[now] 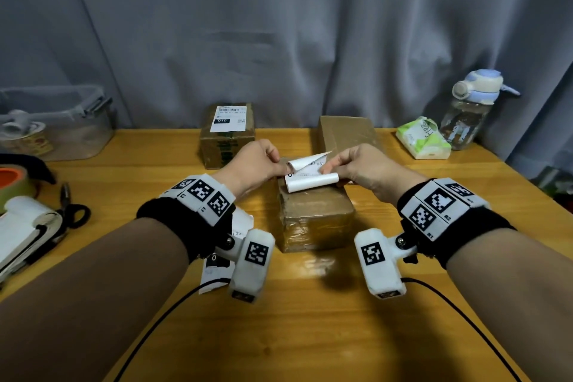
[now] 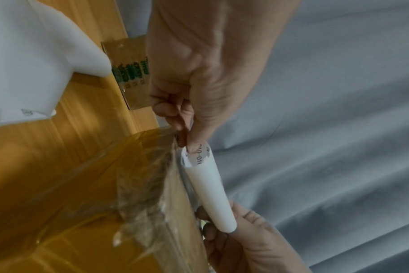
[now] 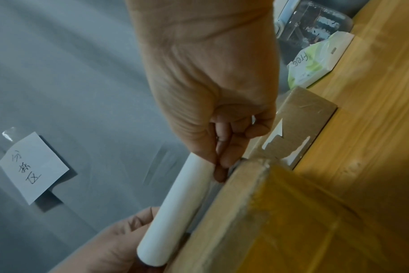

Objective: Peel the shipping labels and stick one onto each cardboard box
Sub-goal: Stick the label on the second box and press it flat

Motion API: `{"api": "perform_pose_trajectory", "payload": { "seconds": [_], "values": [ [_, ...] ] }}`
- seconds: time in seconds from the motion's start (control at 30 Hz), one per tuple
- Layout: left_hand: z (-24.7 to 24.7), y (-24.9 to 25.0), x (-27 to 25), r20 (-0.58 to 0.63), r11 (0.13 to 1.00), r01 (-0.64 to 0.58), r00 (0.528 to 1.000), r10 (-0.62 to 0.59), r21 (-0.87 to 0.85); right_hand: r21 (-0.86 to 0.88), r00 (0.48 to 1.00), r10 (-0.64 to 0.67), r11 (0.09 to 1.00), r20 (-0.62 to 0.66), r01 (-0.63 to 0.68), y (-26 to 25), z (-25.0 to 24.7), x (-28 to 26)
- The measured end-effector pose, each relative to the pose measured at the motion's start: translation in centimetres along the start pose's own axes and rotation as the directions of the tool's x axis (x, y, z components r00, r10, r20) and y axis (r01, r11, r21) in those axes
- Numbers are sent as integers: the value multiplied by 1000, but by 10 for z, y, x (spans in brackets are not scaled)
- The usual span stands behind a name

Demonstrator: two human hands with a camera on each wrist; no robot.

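The curled label [image 1: 310, 175] hangs over the far edge of the near box [image 1: 314, 220], long axis running left to right. The left hand [image 1: 257, 164] pinches its left end, the right hand [image 1: 359, 167] its peeling corner; both equally near.

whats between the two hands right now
A curled shipping label, pinched at one end by the left hand and at the other by the right hand, above the taped cardboard box. The head view shows it best.
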State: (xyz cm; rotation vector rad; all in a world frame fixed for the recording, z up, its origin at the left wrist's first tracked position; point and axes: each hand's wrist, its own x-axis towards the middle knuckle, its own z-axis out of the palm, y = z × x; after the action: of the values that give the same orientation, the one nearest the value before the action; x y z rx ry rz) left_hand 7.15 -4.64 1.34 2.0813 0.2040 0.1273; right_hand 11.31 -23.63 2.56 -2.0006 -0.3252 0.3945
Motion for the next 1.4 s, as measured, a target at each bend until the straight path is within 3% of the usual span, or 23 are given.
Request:
{"api": "perform_pose_trajectory", "payload": {
  "seconds": [0.33,0.73,1.03,1.2,1.4],
  "values": [
    [3,-3,0,17,997,-67,998,67,35,-29,996,-85,996,16,85,8,4,-2],
    [1,0,6,-5,992,-89,996,90,86,6,996,-83,996,-24,84,9,6,0],
    [4,-5,5,-24,995,-68,997,70,80,-52,996,-90,995,-20,89,9,7,0],
    [5,-4,2,-16,980,-81,996,85,182,-140,993,-112,983,24,115,10,5,-2],
    [5,-13,-5,-68,971,122,992,-111,206,-130,995,-50,990,90,61,16,-10,-11]
  ]
}}
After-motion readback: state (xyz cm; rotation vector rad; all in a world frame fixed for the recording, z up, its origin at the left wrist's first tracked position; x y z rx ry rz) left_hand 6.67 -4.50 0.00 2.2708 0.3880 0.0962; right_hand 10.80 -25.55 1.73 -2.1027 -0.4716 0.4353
